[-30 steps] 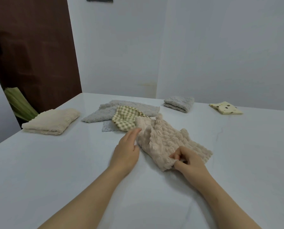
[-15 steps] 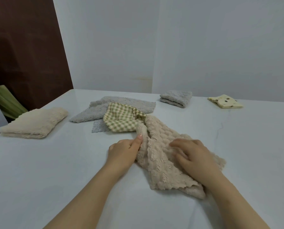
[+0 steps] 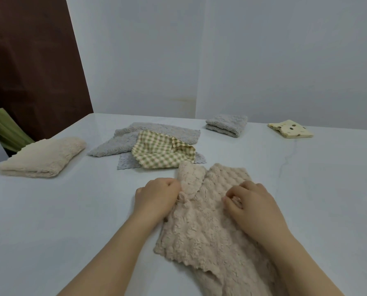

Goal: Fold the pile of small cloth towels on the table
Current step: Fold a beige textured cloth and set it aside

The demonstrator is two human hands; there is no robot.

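Towel in hand: the beige towel (image 3: 206, 227) lies on the white desk (image 3: 50, 210) right in front of the person, rumpled, with a flap turned up at its far left corner.
Long axis: it runs from that far corner, near the checked cloth (image 3: 161, 152), back toward the person and to the right, where the near end leaves the picture.
Left hand (image 3: 157, 197): curled at the towel's left edge, its fingers (image 3: 174, 184) closed and touching the bunched fabric under the flap (whether they truly pinch it I cannot tell, since the fingertips are hidden).
Right hand (image 3: 255, 208): resting on top of the towel, right of centre, fingers (image 3: 231, 195) bent with the tips pressing into the pile; it grips nothing that I can see.
Which hand is nearer the flap: the left, which touches it; the right is apart from it, across the towel's width.
Likely next move: flatten the far corner, so the left hand works away from the body while the right pins the cloth.
Unfolded pile: the checked cloth and the grey towels (image 3: 148, 135) under it, just beyond the beige one.
Already folded: a cream towel (image 3: 43, 157) far left, a grey one (image 3: 227, 124) and a spotted yellow one (image 3: 291, 131) at the far side.
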